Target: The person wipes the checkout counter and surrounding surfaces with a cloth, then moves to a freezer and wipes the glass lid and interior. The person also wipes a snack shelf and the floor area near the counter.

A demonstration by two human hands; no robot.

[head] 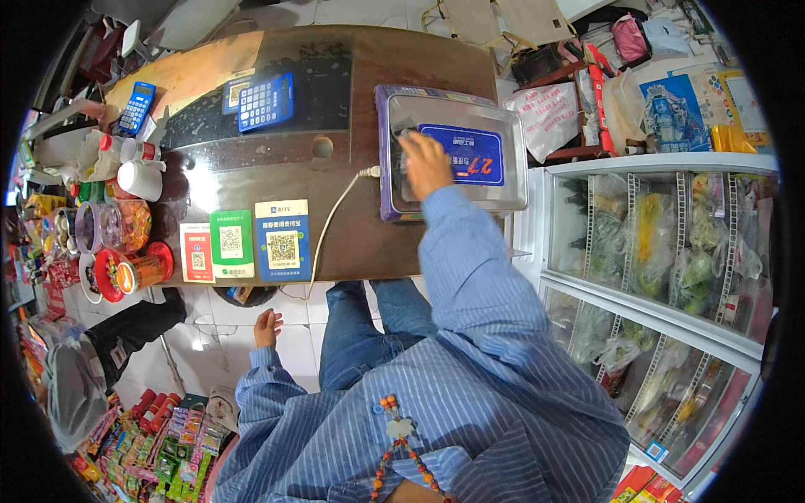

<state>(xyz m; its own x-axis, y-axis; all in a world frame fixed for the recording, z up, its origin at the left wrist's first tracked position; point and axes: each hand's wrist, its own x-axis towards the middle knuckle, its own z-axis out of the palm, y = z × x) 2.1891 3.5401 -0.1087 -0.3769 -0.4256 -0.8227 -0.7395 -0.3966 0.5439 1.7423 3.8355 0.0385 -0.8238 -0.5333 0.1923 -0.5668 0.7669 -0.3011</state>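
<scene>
My right hand (pixel 429 165) reaches over the left part of a shallow see-through tray (pixel 484 200). The tray sits on a purple-framed corded device (pixel 385 188) that looks like a counter scale. Its fingers are bent beside a small dark patch (pixel 402 126); whether they grip anything is unclear. Right of these fingers lies a blue panel (pixel 468 151) with printed writing. A white cable (pixel 336 210) plugs into the device's left side. My left hand (pixel 268 328) hangs below the counter's near edge, fingers loosely curled and nothing in it.
The brown counter (pixel 371 251) carries two blue calculators (pixel 267 104) and several printed-code cards (pixel 231 244). Candy jars (pixel 129 223) and a white paper roll (pixel 141 180) crowd its left end. A glass-door fridge (pixel 654 239) with bagged vegetables stands right. Packaged snacks (pixel 170 453) lie lower left.
</scene>
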